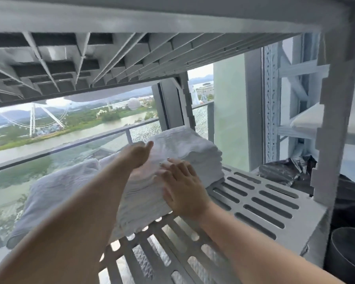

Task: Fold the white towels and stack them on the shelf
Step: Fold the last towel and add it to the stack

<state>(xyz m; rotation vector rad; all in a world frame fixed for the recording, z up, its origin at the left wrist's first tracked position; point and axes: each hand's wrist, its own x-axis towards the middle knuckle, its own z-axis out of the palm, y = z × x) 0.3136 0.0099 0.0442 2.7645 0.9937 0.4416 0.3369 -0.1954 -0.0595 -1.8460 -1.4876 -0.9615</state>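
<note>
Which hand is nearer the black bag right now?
Right. The right hand lies flat on the stack, left of the bag; the left hand is farther left.

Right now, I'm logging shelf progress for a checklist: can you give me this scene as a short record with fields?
towel stack: folded, white, on the slotted shelf
left hand: against the stack's left side, fingers mostly hidden
right hand: flat on the stack's front, fingers straight
other towels: white pile left of the stack
beside shelf: black bag, right
</note>
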